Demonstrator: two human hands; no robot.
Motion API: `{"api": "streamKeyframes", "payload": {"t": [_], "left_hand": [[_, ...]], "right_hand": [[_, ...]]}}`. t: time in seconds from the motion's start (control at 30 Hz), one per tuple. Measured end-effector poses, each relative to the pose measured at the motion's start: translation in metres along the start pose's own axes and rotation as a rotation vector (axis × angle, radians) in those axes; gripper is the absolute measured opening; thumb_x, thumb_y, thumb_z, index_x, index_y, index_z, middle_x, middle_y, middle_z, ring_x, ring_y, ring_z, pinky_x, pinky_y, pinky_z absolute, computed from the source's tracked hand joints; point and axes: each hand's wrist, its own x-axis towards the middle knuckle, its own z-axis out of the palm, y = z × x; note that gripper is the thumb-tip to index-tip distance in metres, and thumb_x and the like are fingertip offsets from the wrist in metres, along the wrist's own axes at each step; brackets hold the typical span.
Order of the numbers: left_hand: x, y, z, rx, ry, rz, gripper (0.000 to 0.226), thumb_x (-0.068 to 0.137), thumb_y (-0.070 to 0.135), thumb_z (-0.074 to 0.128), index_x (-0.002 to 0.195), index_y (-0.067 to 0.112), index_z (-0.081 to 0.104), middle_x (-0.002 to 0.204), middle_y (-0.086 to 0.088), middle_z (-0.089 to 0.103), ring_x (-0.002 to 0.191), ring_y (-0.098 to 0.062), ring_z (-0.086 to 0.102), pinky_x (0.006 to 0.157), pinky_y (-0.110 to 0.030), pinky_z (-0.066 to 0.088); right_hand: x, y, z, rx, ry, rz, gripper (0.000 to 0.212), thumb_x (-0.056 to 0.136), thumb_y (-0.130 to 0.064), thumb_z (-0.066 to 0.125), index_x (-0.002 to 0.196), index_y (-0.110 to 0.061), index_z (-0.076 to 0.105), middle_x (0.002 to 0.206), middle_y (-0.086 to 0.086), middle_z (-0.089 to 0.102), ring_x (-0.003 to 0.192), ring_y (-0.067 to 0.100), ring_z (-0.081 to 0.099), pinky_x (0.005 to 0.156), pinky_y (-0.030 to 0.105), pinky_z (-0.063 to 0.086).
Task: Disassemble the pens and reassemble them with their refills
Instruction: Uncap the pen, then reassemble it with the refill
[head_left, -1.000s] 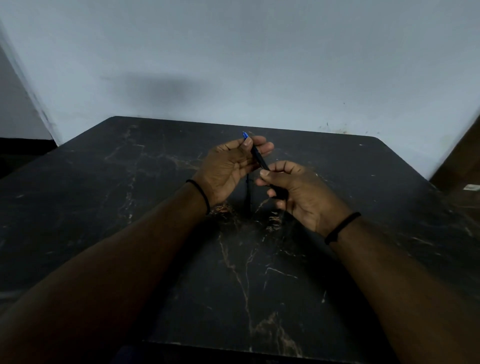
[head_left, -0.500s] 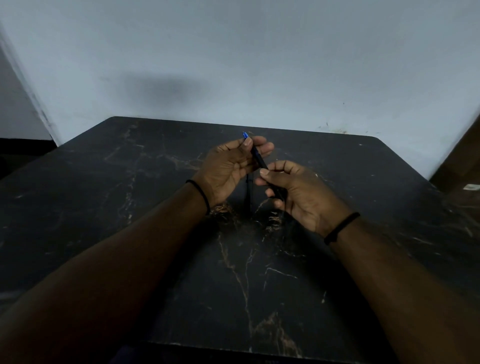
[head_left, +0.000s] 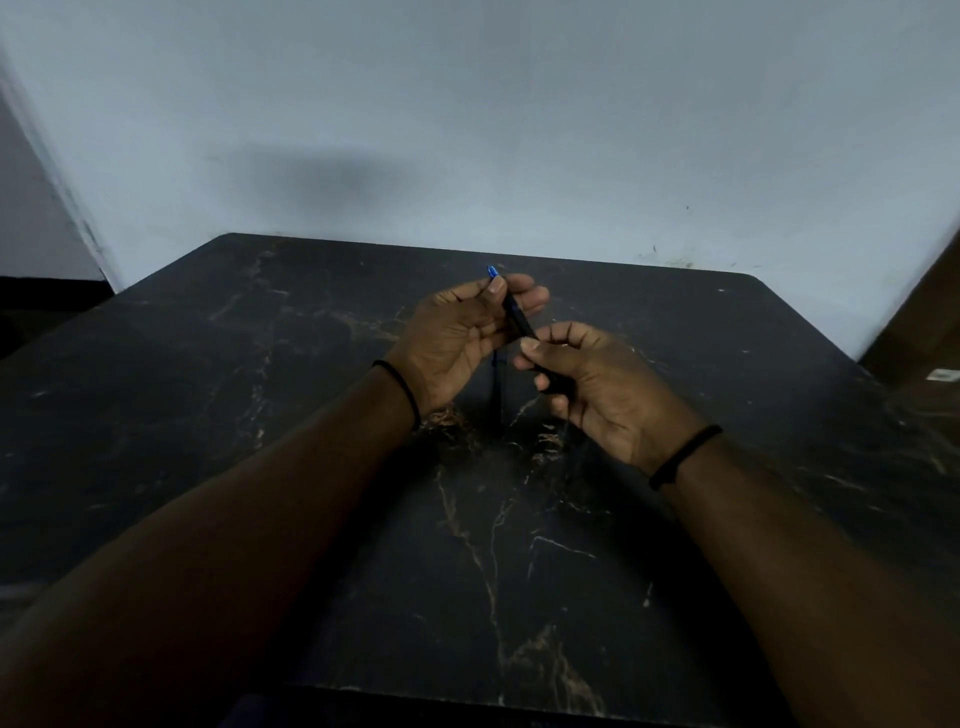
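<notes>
I hold a dark pen (head_left: 519, 319) with a bright blue end, slanted above the middle of the black marble table (head_left: 260, 415). My left hand (head_left: 457, 338) pinches its upper part just below the blue end. My right hand (head_left: 597, 384) grips its lower part between thumb and fingers, and that end is hidden in the palm. Another thin dark pen or pen part (head_left: 496, 389) lies on the table between my hands, hard to make out against the dark top.
A pale wall rises behind the table's far edge. A brown piece of furniture (head_left: 924, 332) stands beyond the table's right corner. A black band circles each wrist.
</notes>
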Motion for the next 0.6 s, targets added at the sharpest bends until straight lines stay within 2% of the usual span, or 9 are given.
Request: {"api": "streamKeyframes", "payload": {"t": [0.13, 0.23, 0.33, 0.43, 0.5, 0.6], "left_hand": [[0.0007, -0.0014, -0.0003, 0.008, -0.012, 0.000, 0.022, 0.100, 0.012, 0.047, 0.108, 0.002, 0.066, 0.107, -0.014, 0.074, 0.106, -0.023, 0.069, 0.085, -0.031, 0.056], [0.0014, -0.0018, -0.0017, 0.020, -0.008, -0.006, 0.023, 0.101, 0.012, 0.046, 0.108, 0.003, 0.066, 0.108, -0.014, 0.074, 0.108, -0.024, 0.068, 0.086, -0.034, 0.055], [0.0012, -0.0015, -0.0023, 0.001, -0.017, -0.007, 0.023, 0.101, 0.011, 0.045, 0.107, 0.003, 0.066, 0.108, -0.015, 0.073, 0.110, -0.025, 0.068, 0.087, -0.034, 0.056], [0.0011, -0.0015, -0.0019, -0.002, -0.018, -0.004, 0.023, 0.100, 0.012, 0.047, 0.107, 0.002, 0.066, 0.108, -0.015, 0.073, 0.110, -0.024, 0.068, 0.088, -0.032, 0.056], [0.0009, -0.0014, -0.0016, 0.000, -0.020, -0.010, 0.023, 0.099, 0.013, 0.048, 0.108, 0.001, 0.065, 0.110, -0.016, 0.073, 0.111, -0.025, 0.067, 0.089, -0.032, 0.056], [0.0010, -0.0019, -0.0008, 0.018, -0.013, -0.016, 0.023, 0.100, 0.013, 0.048, 0.107, 0.003, 0.066, 0.107, -0.014, 0.074, 0.107, -0.025, 0.068, 0.091, -0.035, 0.056]], "right_hand": [[-0.0004, -0.0002, -0.0001, 0.036, -0.013, 0.027, 0.021, 0.097, -0.031, 0.062, 0.100, -0.012, 0.069, 0.080, 0.005, 0.072, 0.054, 0.006, 0.055, 0.039, 0.015, 0.037], [0.0004, -0.0003, -0.0007, 0.035, -0.033, 0.043, 0.030, 0.103, -0.028, 0.051, 0.099, -0.007, 0.072, 0.082, 0.006, 0.074, 0.054, 0.005, 0.055, 0.040, 0.014, 0.037], [0.0014, 0.0006, 0.0000, 0.022, -0.029, 0.024, 0.021, 0.101, -0.018, 0.055, 0.094, -0.006, 0.070, 0.081, 0.007, 0.073, 0.052, 0.005, 0.054, 0.038, 0.014, 0.036], [0.0022, 0.0012, -0.0013, 0.014, -0.023, 0.002, 0.004, 0.094, -0.012, 0.064, 0.098, -0.010, 0.065, 0.081, 0.006, 0.072, 0.055, 0.006, 0.055, 0.039, 0.015, 0.037], [0.0025, 0.0021, -0.0017, 0.016, -0.019, 0.002, 0.011, 0.092, -0.012, 0.068, 0.102, -0.011, 0.064, 0.082, 0.006, 0.073, 0.056, 0.006, 0.056, 0.039, 0.015, 0.037], [0.0022, 0.0022, -0.0004, 0.038, -0.029, 0.017, 0.017, 0.094, -0.025, 0.066, 0.102, -0.010, 0.068, 0.083, 0.008, 0.074, 0.054, 0.006, 0.056, 0.039, 0.015, 0.036]]}}
